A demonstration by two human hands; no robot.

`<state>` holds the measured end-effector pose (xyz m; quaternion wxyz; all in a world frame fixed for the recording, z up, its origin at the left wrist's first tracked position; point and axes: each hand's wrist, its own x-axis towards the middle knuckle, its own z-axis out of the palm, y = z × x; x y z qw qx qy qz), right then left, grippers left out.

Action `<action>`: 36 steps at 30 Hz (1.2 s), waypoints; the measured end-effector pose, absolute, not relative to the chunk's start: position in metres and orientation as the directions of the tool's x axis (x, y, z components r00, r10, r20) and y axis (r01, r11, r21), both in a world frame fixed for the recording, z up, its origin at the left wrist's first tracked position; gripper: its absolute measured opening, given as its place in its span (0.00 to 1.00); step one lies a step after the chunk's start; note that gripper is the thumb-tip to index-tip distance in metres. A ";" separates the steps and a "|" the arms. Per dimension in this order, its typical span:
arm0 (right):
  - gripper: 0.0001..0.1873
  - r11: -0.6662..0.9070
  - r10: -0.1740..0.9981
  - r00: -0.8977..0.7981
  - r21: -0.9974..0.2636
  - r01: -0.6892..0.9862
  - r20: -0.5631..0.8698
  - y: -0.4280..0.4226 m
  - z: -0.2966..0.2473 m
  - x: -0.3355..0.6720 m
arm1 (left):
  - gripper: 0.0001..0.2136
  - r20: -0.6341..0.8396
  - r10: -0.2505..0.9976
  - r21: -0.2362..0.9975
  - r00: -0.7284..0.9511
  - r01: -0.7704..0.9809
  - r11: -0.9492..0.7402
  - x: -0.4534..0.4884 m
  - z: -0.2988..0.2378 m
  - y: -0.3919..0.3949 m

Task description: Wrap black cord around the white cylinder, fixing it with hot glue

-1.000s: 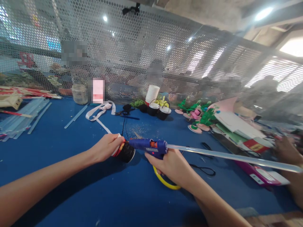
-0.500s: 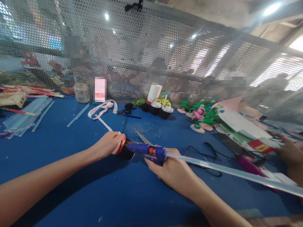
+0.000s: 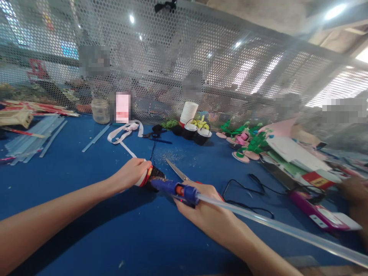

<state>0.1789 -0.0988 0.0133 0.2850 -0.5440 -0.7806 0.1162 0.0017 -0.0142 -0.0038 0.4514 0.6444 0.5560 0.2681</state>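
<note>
My left hand [image 3: 133, 173] is closed round a small black cup [image 3: 154, 175] with a red and white rim, lying on its side on the blue table [image 3: 86, 214]. A white ribbon [image 3: 124, 132] runs from under that hand to the back of the table. My right hand [image 3: 205, 209] grips a blue hot glue gun [image 3: 174, 188], its nozzle touching the cup. A long clear glue stick [image 3: 276, 227] sticks out of the gun's rear toward the lower right.
Scissors [image 3: 179, 173] lie just behind the gun. Black cords [image 3: 250, 191] trail right. Clear glue sticks [image 3: 31, 140] lie far left, a jar [image 3: 100, 111] and small black pots [image 3: 197, 134] at the back, paper crafts [image 3: 284, 151] at right. Another person's hand [image 3: 355, 195] is at the right edge. A perforated metal screen [image 3: 184, 69] stands behind.
My right hand has turned and lowered the glue gun, so its glue stick now points lower right. The scissors behind it have come into view. My left hand still holds the cup.
</note>
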 end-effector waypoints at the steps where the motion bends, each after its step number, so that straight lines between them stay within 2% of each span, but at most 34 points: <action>1: 0.08 0.380 0.917 -0.250 -0.488 0.786 0.310 -0.100 0.015 0.178 | 0.13 -0.159 0.958 0.882 0.239 0.470 0.030 0.002 -0.004 -0.014; 8: 0.08 0.401 0.911 -0.275 -0.505 0.764 0.307 -0.098 0.013 0.179 | 0.14 -0.142 0.953 0.877 0.268 0.480 -0.004 0.000 -0.006 -0.014; 12: 0.08 0.375 0.916 -0.227 -0.502 0.780 0.332 -0.097 0.011 0.180 | 0.15 -0.127 0.949 0.878 0.288 0.477 -0.028 0.000 -0.005 -0.014; 16: 0.08 0.398 0.912 -0.281 -0.481 0.781 0.298 -0.097 0.012 0.180 | 0.15 -0.119 0.955 0.875 0.271 0.483 -0.028 0.000 -0.005 -0.014; 24: 0.08 0.421 0.899 -0.282 -0.484 0.768 0.334 -0.096 0.010 0.182 | 0.14 -0.107 0.951 0.872 0.290 0.488 -0.051 0.001 -0.003 -0.015; 27: 0.09 0.397 0.903 -0.235 -0.492 0.774 0.359 -0.092 0.009 0.183 | 0.14 -0.127 0.946 0.861 0.297 0.507 -0.043 0.002 0.001 -0.018; 30: 0.12 0.298 0.941 -0.154 -0.520 0.800 0.302 -0.088 0.011 0.184 | 0.14 -0.120 0.941 0.849 0.317 0.525 -0.069 0.002 0.005 -0.020; 34: 0.14 0.137 0.989 -0.071 -0.652 0.746 0.126 -0.086 0.018 0.183 | 0.14 -0.072 0.932 0.838 0.355 0.529 -0.137 0.001 0.005 -0.020; 36: 0.13 0.108 0.994 -0.062 -0.691 0.715 0.091 -0.085 0.021 0.182 | 0.14 -0.058 0.926 0.832 0.373 0.531 -0.162 0.000 0.003 -0.019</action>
